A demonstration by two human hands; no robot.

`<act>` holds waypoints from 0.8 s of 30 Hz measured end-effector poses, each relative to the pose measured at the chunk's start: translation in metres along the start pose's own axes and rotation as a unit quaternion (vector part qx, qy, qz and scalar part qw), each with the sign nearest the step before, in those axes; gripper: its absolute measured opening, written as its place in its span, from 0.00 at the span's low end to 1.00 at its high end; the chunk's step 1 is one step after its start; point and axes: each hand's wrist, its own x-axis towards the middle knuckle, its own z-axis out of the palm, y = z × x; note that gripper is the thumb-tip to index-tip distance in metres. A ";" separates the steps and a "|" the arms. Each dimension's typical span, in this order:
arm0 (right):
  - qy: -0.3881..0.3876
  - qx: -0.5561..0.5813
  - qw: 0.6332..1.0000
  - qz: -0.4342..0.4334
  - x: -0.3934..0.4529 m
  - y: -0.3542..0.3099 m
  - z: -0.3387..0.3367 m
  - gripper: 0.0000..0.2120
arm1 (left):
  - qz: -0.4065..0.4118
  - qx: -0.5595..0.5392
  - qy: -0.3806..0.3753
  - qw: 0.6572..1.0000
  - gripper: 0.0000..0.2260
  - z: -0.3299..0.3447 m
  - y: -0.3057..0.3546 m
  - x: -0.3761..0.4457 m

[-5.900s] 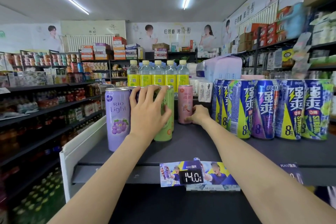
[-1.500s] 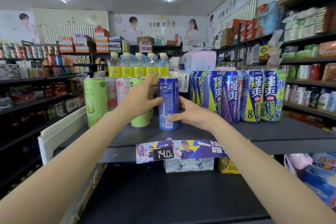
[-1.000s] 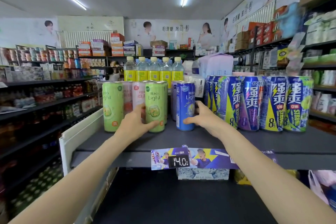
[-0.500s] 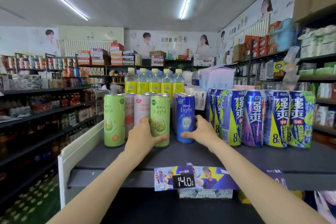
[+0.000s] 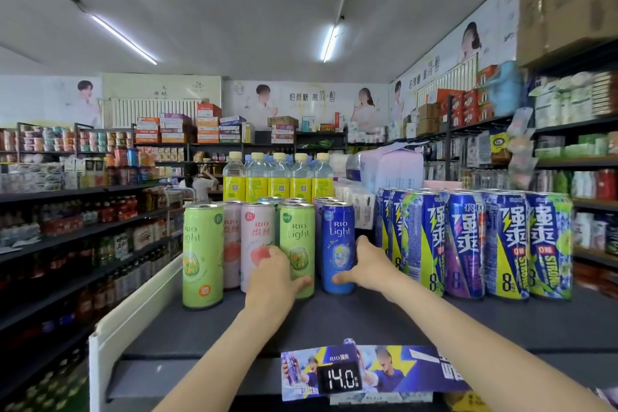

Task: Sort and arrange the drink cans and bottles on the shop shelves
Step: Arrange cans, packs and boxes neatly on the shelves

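Dark grey, the shelf [image 5: 384,321] carries a row of tall blue-and-yellow cans [image 5: 475,244] at the right, facing forward, with yellow-labelled bottles [image 5: 277,177] lined up behind. Left of them stand slimmer cans, the lone light green can [image 5: 202,254] apart at the edge, probably awaiting grouping. The left hand [image 5: 272,281] curls its fingers around the green can [image 5: 297,247] and the right hand [image 5: 369,264] wraps the blue can [image 5: 337,244], apparently to close the front row.

We are losing the lower part of the green can [image 5: 297,246] behind the left hand [image 5: 272,279] (its fingers are hiding too); both elbows are running off the bottom edge, and the far shelves' labels are blurring.
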 end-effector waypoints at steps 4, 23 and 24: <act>0.001 0.011 1.000 -0.001 0.000 0.005 0.003 0.28 | -0.017 -0.017 -0.034 0.999 0.23 0.007 0.012 0.010; -0.056 0.210 0.974 -0.060 0.013 0.019 0.011 0.40 | -0.010 -0.262 -0.026 0.965 0.31 0.035 0.007 0.032; -0.049 0.203 0.976 -0.058 0.014 0.020 0.012 0.41 | -0.008 -0.264 -0.026 0.964 0.31 0.036 0.007 0.032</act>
